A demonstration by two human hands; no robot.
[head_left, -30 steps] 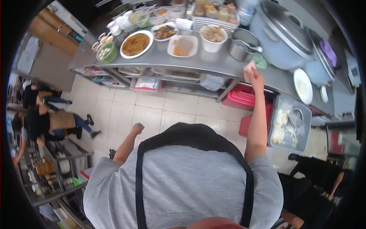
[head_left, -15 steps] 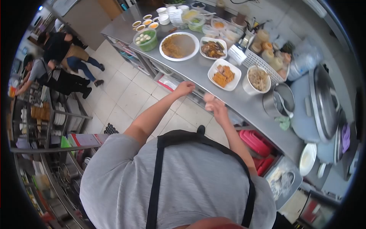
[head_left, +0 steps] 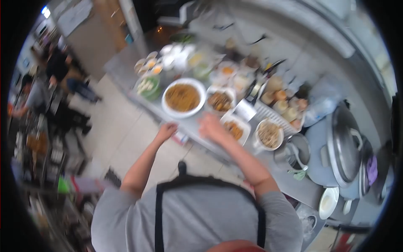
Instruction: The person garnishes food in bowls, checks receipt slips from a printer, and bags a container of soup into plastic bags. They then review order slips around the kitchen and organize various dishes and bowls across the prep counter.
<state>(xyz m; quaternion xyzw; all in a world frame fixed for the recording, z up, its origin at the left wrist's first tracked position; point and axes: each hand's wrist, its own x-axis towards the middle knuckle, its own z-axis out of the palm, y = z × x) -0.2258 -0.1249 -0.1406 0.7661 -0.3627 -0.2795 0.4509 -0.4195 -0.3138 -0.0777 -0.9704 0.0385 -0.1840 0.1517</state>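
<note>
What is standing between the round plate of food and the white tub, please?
The head view shows a dish of dark brown food beside the round plate, then a dish of orange food beside the white tub.

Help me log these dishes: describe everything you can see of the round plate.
The plate is white and round, with a broad bare rim; ceramic or plastic, I cannot tell. It lies flat on the metal counter, near the front edge. Orange-brown food covers its middle, too blurred to identify. In the picture, a green tub stands to its left and a smaller dish to its right. The right hand is close by its lower right side; whether they touch is unclear.
</note>
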